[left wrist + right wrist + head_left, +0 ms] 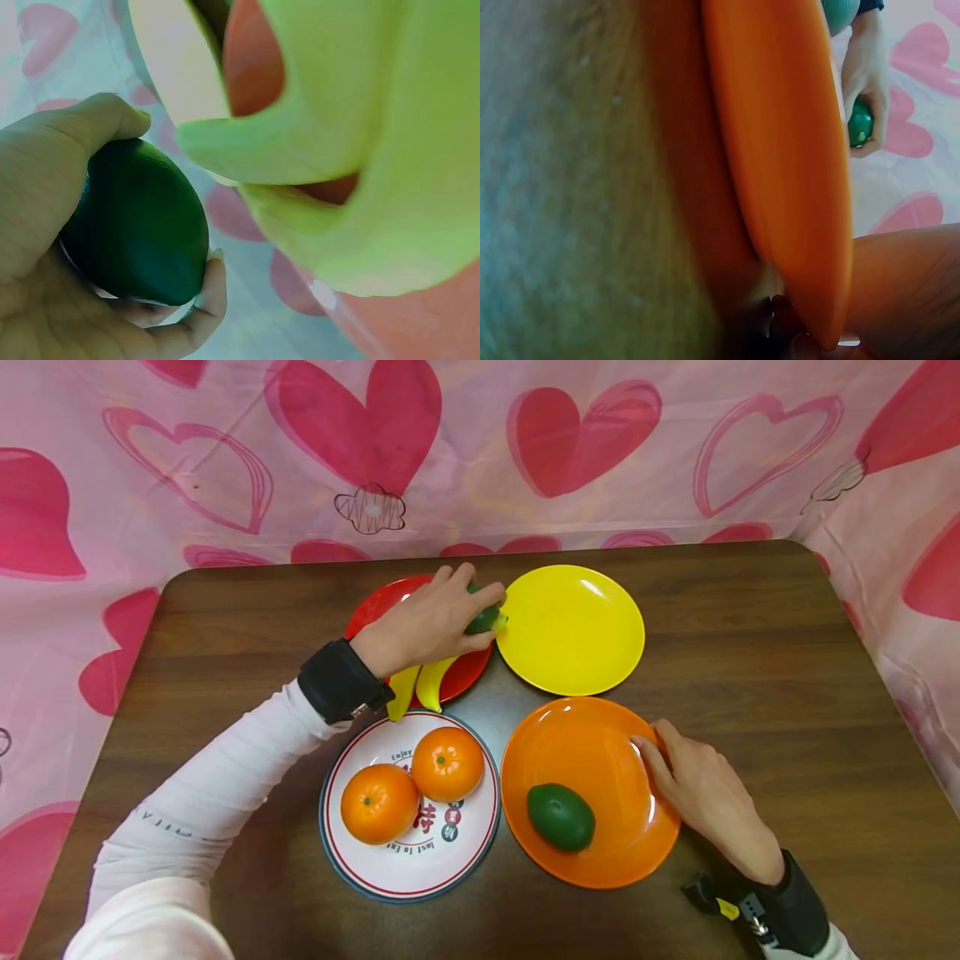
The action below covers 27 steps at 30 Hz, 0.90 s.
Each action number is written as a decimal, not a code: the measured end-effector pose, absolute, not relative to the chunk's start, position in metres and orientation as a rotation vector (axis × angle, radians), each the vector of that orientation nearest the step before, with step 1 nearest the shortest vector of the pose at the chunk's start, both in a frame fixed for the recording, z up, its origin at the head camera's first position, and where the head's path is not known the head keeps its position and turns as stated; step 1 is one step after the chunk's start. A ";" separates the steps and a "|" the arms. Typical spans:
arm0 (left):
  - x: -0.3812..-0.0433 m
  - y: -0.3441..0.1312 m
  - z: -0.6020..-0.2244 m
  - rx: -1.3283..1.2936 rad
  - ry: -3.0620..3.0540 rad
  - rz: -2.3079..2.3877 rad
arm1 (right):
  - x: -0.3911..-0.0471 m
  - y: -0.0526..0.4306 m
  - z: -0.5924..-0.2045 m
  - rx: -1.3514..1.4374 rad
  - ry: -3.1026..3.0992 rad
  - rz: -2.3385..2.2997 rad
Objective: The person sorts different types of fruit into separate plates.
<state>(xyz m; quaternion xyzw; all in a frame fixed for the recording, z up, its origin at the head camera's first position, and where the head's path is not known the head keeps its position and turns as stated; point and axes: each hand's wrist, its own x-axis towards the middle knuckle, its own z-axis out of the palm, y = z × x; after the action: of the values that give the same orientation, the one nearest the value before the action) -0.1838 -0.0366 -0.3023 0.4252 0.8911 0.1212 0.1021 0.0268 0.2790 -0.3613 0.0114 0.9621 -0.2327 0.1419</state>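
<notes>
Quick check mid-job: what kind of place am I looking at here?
Probably a staged tabletop set, not a real kitchen: a dark wooden table, a pink heart-print cloth hung behind it, and coloured plates such as the yellow plate.

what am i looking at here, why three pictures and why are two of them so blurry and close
No machine here: a person works with two bare hands and wears three cameras. The wide picture comes from the head, looking down at a brown table. The other two come from the wrists, so they sit very close. On the table are a red plate with yellow bananas, an empty yellow plate, a white plate with two oranges, and an orange plate with a green fruit. The left hand grips a second green fruit above the red plate. The right hand touches the orange plate's rim.
</notes>
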 end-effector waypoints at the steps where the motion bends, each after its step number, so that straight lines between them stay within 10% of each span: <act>1: -0.181 -0.035 -0.300 1.268 2.628 0.356 | 0.027 0.279 -0.361 0.031 2.779 -0.669; 27: -0.097 0.042 -0.249 1.680 2.325 0.058 | 0.027 0.278 -0.362 0.056 2.770 -0.667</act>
<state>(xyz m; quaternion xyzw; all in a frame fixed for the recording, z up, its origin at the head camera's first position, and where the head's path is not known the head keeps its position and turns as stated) -0.0968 0.0419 -0.2490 0.5802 0.8029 0.0199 0.1357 0.0272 0.2785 -0.3615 0.0196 0.9616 -0.2317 0.1456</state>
